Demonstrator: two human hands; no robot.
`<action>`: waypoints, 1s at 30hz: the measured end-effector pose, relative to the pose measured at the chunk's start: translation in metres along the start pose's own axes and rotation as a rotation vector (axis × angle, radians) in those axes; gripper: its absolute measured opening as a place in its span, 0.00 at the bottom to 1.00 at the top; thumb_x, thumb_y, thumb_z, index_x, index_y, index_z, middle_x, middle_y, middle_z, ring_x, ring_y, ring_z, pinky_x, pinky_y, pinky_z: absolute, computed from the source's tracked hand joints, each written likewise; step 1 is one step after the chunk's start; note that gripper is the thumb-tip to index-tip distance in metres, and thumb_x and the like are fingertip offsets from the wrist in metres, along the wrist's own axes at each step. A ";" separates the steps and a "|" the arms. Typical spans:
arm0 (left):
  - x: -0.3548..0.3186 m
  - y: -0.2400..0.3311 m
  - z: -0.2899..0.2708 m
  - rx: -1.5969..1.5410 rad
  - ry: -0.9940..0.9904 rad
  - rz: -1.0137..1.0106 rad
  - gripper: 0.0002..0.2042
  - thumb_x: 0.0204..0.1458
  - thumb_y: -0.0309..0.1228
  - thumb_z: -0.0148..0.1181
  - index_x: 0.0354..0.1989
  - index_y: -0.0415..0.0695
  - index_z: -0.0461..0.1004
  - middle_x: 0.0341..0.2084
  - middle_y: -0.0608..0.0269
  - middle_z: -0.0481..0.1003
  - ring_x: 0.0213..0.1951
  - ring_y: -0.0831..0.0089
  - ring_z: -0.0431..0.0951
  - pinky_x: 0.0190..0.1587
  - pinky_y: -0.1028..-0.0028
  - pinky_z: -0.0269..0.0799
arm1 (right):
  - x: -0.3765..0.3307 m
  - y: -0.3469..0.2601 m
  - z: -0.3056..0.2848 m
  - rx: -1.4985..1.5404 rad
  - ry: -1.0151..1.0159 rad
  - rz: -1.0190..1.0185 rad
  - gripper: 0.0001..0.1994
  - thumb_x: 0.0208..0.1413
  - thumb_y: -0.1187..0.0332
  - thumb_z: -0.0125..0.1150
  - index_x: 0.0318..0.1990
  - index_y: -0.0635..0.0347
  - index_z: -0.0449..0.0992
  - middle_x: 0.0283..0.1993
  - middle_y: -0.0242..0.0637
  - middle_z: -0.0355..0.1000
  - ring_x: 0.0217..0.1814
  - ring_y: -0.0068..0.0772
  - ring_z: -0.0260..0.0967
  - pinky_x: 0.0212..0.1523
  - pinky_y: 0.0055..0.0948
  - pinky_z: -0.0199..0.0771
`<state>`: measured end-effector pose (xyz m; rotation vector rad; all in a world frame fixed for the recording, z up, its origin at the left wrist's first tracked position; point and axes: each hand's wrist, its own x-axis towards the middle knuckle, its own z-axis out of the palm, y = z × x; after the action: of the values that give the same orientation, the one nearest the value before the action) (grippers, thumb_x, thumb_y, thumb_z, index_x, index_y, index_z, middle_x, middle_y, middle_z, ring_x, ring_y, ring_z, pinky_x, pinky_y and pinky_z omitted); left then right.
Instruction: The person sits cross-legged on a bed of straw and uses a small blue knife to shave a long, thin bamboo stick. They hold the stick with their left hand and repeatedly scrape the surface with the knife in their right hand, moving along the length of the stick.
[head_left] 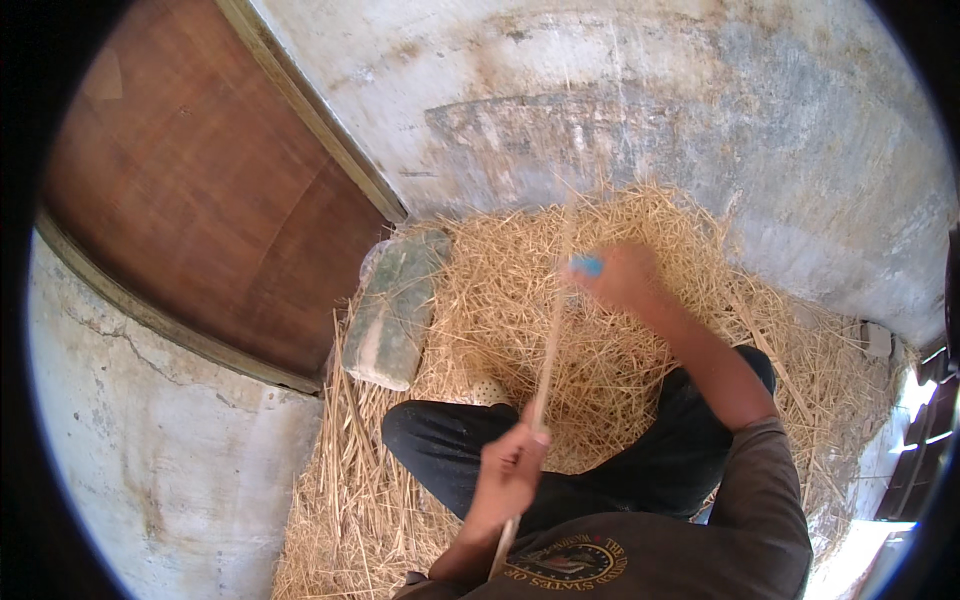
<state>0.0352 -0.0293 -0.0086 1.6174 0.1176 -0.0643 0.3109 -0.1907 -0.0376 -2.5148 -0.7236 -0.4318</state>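
Observation:
My left hand [508,470] is closed around a long thin straw stalk [548,350], low in front of my chest. The stalk runs up and away toward my right hand [622,278], which is stretched out over the straw pile and blurred. That hand grips a small blue object [588,265] right at the stalk; what the object is cannot be made out. I sit cross-legged in dark trousers [600,470] on a thick heap of loose yellow straw [500,310].
A grey-green stone block [395,310] lies on the straw at the left, next to a brown wooden door [200,190] in its frame. Rough plastered walls [640,110] close in behind and on the left. A small white box [877,338] sits at the right wall.

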 end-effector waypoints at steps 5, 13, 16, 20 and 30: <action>-0.007 -0.009 0.001 -0.091 0.051 -0.073 0.19 0.62 0.29 0.48 0.61 0.42 0.63 0.18 0.80 0.60 0.19 0.91 0.56 0.20 0.87 0.51 | -0.016 -0.005 -0.009 -0.002 -0.252 0.086 0.38 0.45 0.26 0.44 0.14 0.56 0.72 0.09 0.35 0.60 0.12 0.33 0.61 0.16 0.37 0.61; 0.007 -0.009 -0.012 0.355 0.143 0.200 0.12 0.57 0.24 0.52 0.46 0.30 0.70 0.52 0.40 0.68 0.34 0.78 0.73 0.38 0.77 0.69 | -0.030 -0.036 -0.018 0.014 -0.352 -0.004 0.41 0.43 0.23 0.42 0.17 0.58 0.76 0.15 0.45 0.68 0.21 0.44 0.71 0.22 0.40 0.68; 0.007 -0.018 -0.011 0.355 0.174 0.220 0.11 0.58 0.24 0.51 0.45 0.30 0.70 0.49 0.40 0.70 0.33 0.80 0.71 0.38 0.78 0.68 | -0.021 -0.028 -0.016 0.019 -0.344 0.026 0.41 0.43 0.24 0.42 0.17 0.58 0.76 0.14 0.44 0.68 0.19 0.45 0.70 0.22 0.40 0.67; 0.004 -0.019 -0.020 0.269 0.148 0.118 0.10 0.59 0.24 0.50 0.43 0.29 0.70 0.41 0.47 0.74 0.30 0.83 0.64 0.35 0.80 0.65 | -0.048 -0.058 0.009 0.039 -0.287 -0.177 0.39 0.44 0.25 0.44 0.14 0.58 0.73 0.09 0.38 0.61 0.12 0.39 0.62 0.16 0.38 0.61; -0.036 -0.003 -0.005 0.100 0.010 -0.047 0.17 0.60 0.24 0.49 0.57 0.34 0.65 0.34 0.68 0.69 0.33 0.86 0.61 0.36 0.85 0.58 | 0.042 0.070 0.000 -0.116 -0.210 0.450 0.42 0.49 0.24 0.30 0.15 0.57 0.70 0.13 0.28 0.60 0.17 0.24 0.60 0.17 0.30 0.60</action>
<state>-0.0013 -0.0257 -0.0070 1.7152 0.1620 -0.0997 0.3841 -0.2251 -0.0455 -2.7533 -0.1902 -0.0520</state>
